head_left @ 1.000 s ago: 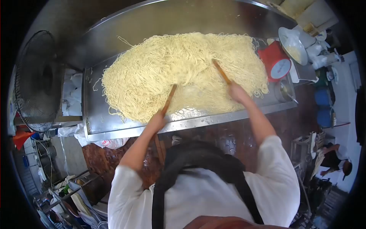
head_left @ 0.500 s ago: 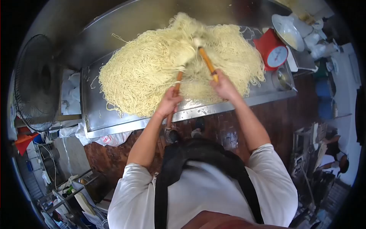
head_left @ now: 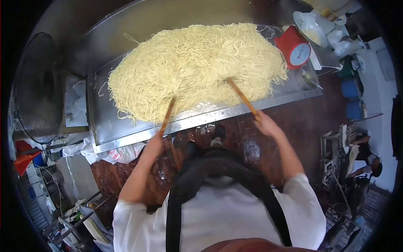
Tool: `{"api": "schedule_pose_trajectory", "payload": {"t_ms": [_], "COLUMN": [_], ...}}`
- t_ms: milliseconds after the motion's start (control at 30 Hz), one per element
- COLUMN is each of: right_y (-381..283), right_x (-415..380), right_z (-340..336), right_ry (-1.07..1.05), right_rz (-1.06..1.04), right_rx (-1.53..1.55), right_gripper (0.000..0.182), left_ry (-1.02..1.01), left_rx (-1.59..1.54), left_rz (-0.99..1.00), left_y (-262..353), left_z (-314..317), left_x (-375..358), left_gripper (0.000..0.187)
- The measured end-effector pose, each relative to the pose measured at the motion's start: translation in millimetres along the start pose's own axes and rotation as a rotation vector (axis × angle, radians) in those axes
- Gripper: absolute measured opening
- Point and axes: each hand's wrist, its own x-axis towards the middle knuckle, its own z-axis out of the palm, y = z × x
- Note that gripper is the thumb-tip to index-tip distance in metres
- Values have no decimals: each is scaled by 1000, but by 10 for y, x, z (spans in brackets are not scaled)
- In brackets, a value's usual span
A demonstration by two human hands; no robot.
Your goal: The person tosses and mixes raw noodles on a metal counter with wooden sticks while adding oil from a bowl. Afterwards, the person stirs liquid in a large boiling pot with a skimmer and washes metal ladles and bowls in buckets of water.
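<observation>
A broad heap of pale yellow noodles (head_left: 197, 63) covers much of a steel table (head_left: 121, 136). In my left hand (head_left: 155, 143) I grip a wooden stick (head_left: 168, 112) near its lower end, just off the table's front edge. Its far end is buried in the front of the heap, left of the middle. My right hand (head_left: 265, 124) is wrapped round a second wooden stick (head_left: 242, 97). That one slants up and left, its tip sunk among noodles right of the middle. Both buried ends are hidden.
A red dial scale (head_left: 294, 48) stands at the table's right end, a metal bowl (head_left: 309, 77) in front of it. At left is a large fan (head_left: 40, 88). White bags (head_left: 121, 153) lie below the table's edge. Another person (head_left: 367, 157) is far right.
Both hands have drawn back toward me and spread apart. The noodles lifted at the middle have dropped onto the heap, and the stick ends now sit lower and wider apart.
</observation>
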Motion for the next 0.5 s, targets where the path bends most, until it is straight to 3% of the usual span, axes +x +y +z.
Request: {"api": "schedule_pose_trajectory", "payload": {"t_ms": [33,100,133,200,267,333,433,467,500], "right_y": [-183,-860,-822,-591,-599,-461,-714,-511,-833], "right_x": [299,566,484,301,-78,-178,264,551,676], "right_z": [213,136,116,-85,-357,-127,567,870,823], "right_ry": [6,-79,-19,97,-21,-127,-60,20,-8], "right_rz": [-32,116,32,-149,-39,108,204,78,169], "right_rx": [48,101,60,-29,-131,-157,-140,-109,-156], "right_gripper": [35,34,34,34,35,36,34,35,34], "left_ry": [40,-13,-81,-71,-25,9,58,87,53], "left_rx": [-59,-186,-253,-237,-196,-147,-127,-181,-230], "left_rz": [19,55,58,98,116,72,-9,-12,-81], "left_y": [13,629,754,492,238,-96,323,540,692], "left_z": [251,88,2,-64,-117,263,568,504,457], "left_x": [400,682,686,503,513,599,979,1030,1131], "left_gripper": [42,36,35,35,36,38,55,59,71]}}
